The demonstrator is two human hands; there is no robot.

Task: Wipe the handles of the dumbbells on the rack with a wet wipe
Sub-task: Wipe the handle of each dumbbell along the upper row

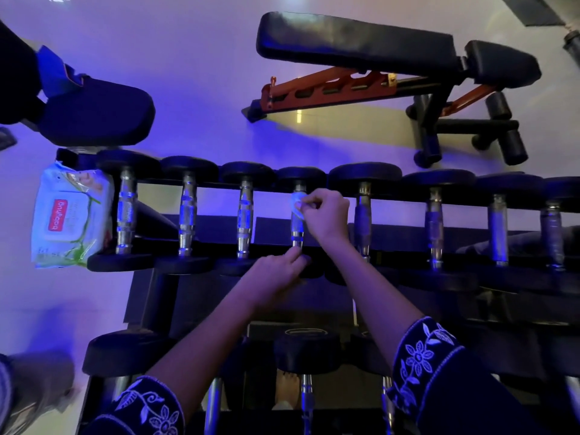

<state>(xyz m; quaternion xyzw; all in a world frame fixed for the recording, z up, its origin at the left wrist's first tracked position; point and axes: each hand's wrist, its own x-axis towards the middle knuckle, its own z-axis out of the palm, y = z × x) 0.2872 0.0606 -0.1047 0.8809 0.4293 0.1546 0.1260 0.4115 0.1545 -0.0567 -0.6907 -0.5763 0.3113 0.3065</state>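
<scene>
Several dumbbells with chrome handles lie side by side on the top tier of a black rack (150,296). My right hand (326,216) pinches a small white wet wipe (297,205) against the upper part of the fourth dumbbell's handle (297,227). My left hand (276,274) grips the near black head of that same dumbbell, fingers curled over it. Both forearms reach in from the bottom, in dark embroidered sleeves.
A pack of wet wipes (70,215) lies on the rack's left end beside the first dumbbell (125,211). A black and orange weight bench (392,70) stands beyond the rack, a padded seat (97,113) at far left. More dumbbells (306,356) rest on a lower tier.
</scene>
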